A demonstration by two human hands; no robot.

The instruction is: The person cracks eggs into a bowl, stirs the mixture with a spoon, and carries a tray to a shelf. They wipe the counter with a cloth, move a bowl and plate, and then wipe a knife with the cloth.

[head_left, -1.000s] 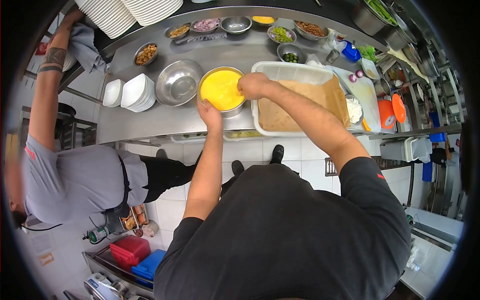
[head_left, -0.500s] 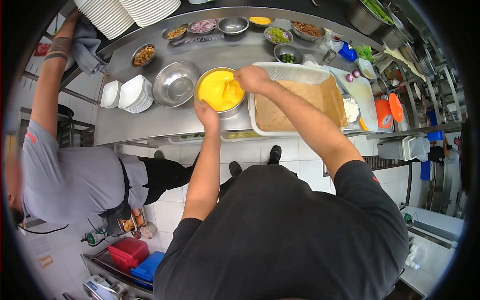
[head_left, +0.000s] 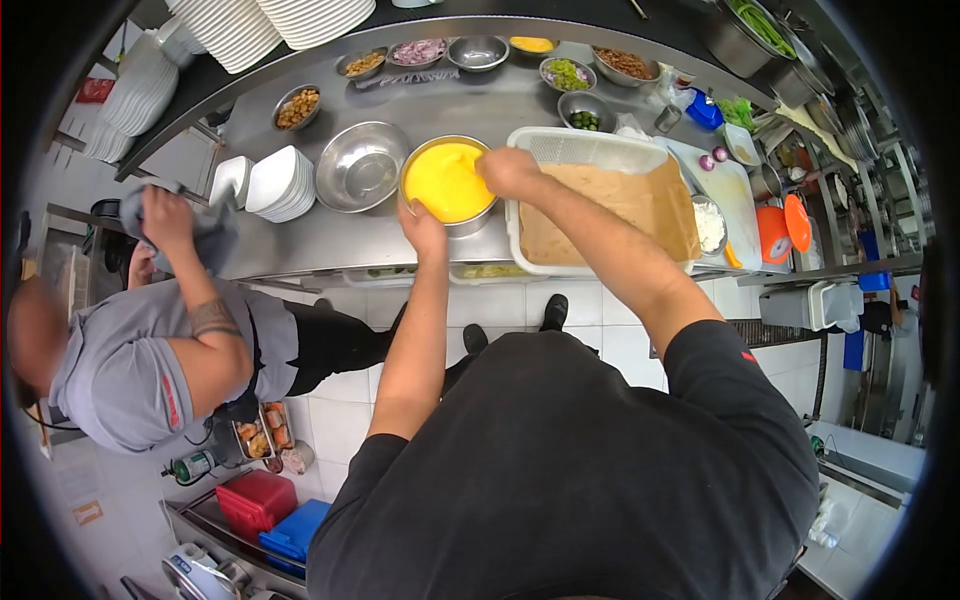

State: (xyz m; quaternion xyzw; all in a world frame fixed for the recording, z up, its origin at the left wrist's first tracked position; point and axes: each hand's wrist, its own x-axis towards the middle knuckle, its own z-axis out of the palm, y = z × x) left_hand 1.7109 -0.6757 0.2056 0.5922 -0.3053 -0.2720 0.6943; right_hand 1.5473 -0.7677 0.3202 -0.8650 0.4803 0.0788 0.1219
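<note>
My left hand [head_left: 427,232] is closed on the near rim of a metal bowl [head_left: 470,229], thumb over the edge. Smooth, bright yellow liquid [head_left: 442,185] fills much of that bowl, which rests on the steel counter. At the bowl's upper right edge, my right hand [head_left: 512,174] makes a fist over the liquid; whatever it grips is hidden by the fingers. Left of the bowl stands a bare metal bowl [head_left: 362,168]. To the right, under my right forearm, lies a white plastic crate [head_left: 514,240] lined with brown paper [head_left: 590,215].
White dishes [head_left: 280,185] are stacked at the left. Small bowls of chopped food line the back, including red onion [head_left: 418,52]. A bowl of white food [head_left: 708,225] and an orange scale [head_left: 772,235] stand right. A co-worker [head_left: 150,340] holds a grey cloth [head_left: 205,235].
My right fist has shifted slightly along the bowl's edge, and the liquid's swirl has flattened. The co-worker's arm has come down from the upper shelf with the grey cloth.
</note>
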